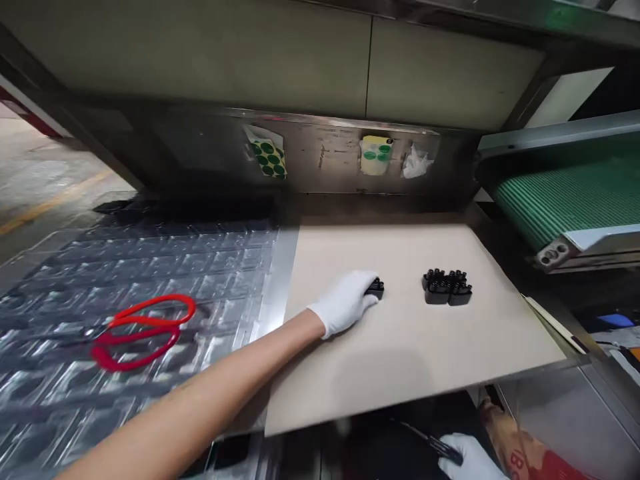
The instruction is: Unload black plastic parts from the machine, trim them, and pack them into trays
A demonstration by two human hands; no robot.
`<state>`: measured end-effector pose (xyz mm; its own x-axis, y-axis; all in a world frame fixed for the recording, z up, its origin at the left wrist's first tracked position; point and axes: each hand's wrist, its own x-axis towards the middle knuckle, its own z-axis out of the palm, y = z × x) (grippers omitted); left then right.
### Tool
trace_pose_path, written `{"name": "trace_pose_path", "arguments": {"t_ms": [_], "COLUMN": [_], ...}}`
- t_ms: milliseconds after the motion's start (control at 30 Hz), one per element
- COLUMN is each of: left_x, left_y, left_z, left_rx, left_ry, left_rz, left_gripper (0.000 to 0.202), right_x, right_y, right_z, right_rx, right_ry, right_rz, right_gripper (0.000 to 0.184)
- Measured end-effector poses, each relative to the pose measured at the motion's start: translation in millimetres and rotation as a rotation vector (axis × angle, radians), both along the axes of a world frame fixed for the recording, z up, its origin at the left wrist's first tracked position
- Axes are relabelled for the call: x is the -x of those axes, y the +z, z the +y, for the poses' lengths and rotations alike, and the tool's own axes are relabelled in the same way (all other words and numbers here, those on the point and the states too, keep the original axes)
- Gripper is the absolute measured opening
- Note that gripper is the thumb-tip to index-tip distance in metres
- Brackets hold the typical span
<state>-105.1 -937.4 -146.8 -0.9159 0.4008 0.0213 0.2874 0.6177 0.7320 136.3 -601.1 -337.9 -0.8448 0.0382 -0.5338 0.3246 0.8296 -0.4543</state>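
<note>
My left hand (349,301), in a white glove, rests on a tan board with its fingers closed around a small black part (376,289) with short round posts on top. To its right on the same board stands a cluster of several similar black parts (447,288), set close together. Below the board's front edge, my right hand (467,459), also white-gloved, grips a thin dark tool (445,449) with a black handle. The tool's slim end points up and left; its exact kind is unclear. The frame's bottom edge cuts this hand off.
The tan board (380,360) lies on a metal bench. At left, red-handled scissors (145,327) lie on clear moulded plastic trays (220,280). Sticker sheets (270,158) hang on the back panel. A green conveyor belt (575,193) juts in at right.
</note>
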Motion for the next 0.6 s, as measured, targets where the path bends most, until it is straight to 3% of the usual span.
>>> {"name": "trace_pose_path", "arguments": {"t_ms": [67, 133, 200, 267, 367, 433, 533, 600], "left_x": [-20.3, -63.7, -128.0, -201.3, -298.0, -339.4, -367.2, -373.6], "left_y": [-6.6, -4.5, -5.1, -19.4, -72.0, -116.6, -167.9, -183.2], "left_z": [12.1, 16.7, 24.6, 40.2, 75.6, 98.0, 110.0, 101.8], "left_rx": [-0.05, -0.193, -0.378, -0.509, -0.588, -0.574, -0.433, -0.345], "left_ry": [0.088, 0.163, 0.278, 0.444, 0.739, 0.917, 1.062, 1.1], "left_rz": [-0.021, -0.11, -0.224, -0.325, -0.457, -0.527, -0.583, -0.59], "left_gripper": [0.01, 0.012, 0.017, 0.025, 0.033, 0.037, 0.037, 0.033], "right_x": [-15.4, -34.9, -51.0, -58.5, -56.0, -50.5, -40.1, -32.6], "right_y": [-10.6, -11.5, -1.4, 15.9, 40.7, 49.4, 49.6, 46.9], "right_z": [16.2, 32.6, 46.4, 55.4, 61.4, 63.8, 66.9, 66.9], "right_rx": [0.035, 0.073, 0.128, 0.192, 0.212, 0.131, -0.083, -0.169], "right_ry": [0.037, 0.083, 0.146, 0.225, 0.34, 0.445, 0.634, 0.746], "right_rz": [-0.036, -0.014, 0.019, 0.035, 0.022, 0.01, 0.07, 0.099], "right_gripper": [0.007, 0.008, 0.013, 0.018, 0.028, 0.031, 0.032, 0.03]}}
